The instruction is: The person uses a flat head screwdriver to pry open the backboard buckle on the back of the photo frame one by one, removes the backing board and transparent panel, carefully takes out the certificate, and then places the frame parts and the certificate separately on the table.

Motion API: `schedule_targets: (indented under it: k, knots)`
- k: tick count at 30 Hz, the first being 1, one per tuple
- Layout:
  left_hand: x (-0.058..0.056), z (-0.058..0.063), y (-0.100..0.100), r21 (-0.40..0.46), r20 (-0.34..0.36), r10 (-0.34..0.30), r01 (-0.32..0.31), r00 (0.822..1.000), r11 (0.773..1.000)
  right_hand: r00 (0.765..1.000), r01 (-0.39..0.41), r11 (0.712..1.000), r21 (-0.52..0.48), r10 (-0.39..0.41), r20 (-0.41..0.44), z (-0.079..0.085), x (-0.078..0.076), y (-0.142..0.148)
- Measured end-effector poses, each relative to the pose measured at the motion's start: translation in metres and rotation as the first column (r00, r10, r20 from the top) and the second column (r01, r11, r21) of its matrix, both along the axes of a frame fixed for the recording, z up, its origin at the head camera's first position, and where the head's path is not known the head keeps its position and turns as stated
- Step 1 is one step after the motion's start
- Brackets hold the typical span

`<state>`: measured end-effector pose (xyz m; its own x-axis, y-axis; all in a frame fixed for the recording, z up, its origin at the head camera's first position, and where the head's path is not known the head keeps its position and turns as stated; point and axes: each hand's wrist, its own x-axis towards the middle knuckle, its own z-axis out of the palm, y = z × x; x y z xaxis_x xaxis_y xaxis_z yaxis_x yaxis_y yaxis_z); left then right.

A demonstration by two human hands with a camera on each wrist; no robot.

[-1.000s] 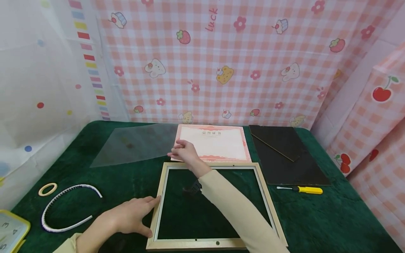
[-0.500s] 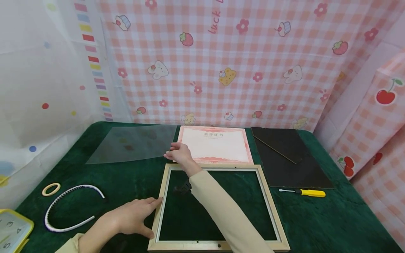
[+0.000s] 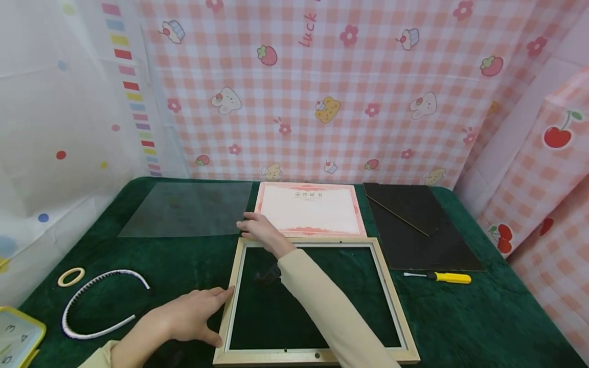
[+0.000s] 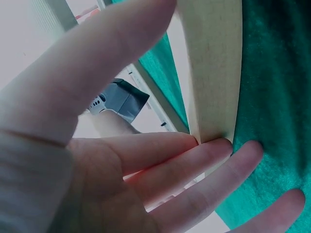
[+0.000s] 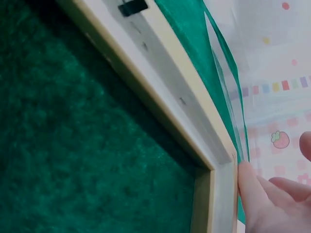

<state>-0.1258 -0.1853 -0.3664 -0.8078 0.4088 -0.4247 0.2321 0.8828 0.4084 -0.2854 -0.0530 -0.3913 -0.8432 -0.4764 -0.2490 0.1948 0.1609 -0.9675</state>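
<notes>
A pale wooden picture frame (image 3: 230,286) lies on the green cloth in front of me, with cloth showing through its opening. My left hand (image 3: 190,314) rests against its left bar, thumb near the lower corner and fingers extended; the left wrist view shows the fingertips at the bar (image 4: 214,73). Reaching across the opening, my right hand (image 3: 262,230) is over the frame's far left corner, fingers loosely extended with nothing gripped. Its fingertips are right at the near right corner of a clear plastic sheet (image 3: 184,209). A pink-bordered certificate (image 3: 310,212) lies behind the frame.
On the right lies a black backing board (image 3: 414,240) with a thin rod (image 3: 398,215) on it. A yellow-handled screwdriver (image 3: 448,277) sits before it. To the left are a wooden ring (image 3: 71,270), a white headband (image 3: 66,317) and a yellow-edged number board (image 3: 20,337).
The clear sheet has shifted left and now lies flat, apart from the certificate. My right hand has moved slightly left and let go of the sheet. The left hand has stayed put.
</notes>
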Motion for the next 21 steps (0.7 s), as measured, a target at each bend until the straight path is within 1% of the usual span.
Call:
schedule_targets:
  k: [5, 8, 12, 14, 17, 18, 21]
  knots:
    - [0.0, 0.001, 0.0, 0.003, -0.001, -0.001, 0.001, 1.0, 1.0, 0.997, -0.069, 0.996, -0.055, 0.071, 0.036, 0.001, 0.0, 0.001]
    - [0.0, 0.0, 0.0, 0.0, 0.001, -0.003, 0.003, 1.0, 1.0, 0.996, -0.081, 0.994, -0.067, 0.083, 0.034, 0.001, -0.001, 0.003]
    - [-0.002, 0.0, 0.001, -0.013, 0.016, -0.001, 0.001, 1.0, 1.0, 0.997, -0.079, 0.996, -0.042, 0.079, 0.004, 0.002, -0.004, 0.01]
    - [-0.002, 0.0, 0.001, -0.016, 0.021, 0.002, -0.001, 1.0, 1.0, 0.996, -0.078, 0.997, -0.017, 0.078, -0.032, 0.004, -0.005, 0.016]
    - [-0.002, 0.0, 0.001, -0.017, 0.016, -0.001, 0.002, 1.0, 1.0, 0.991, -0.088, 0.995, 0.041, 0.092, -0.101, 0.012, -0.007, 0.029]
    - [-0.002, 0.0, 0.001, -0.016, 0.013, -0.003, 0.004, 1.0, 1.0, 0.986, -0.098, 0.993, 0.06, 0.105, -0.127, 0.015, -0.008, 0.034]
    - [-0.003, -0.001, 0.0, -0.008, 0.009, -0.01, 0.01, 1.0, 1.0, 0.963, -0.135, 0.976, 0.169, 0.17, -0.212, 0.023, -0.01, 0.053]
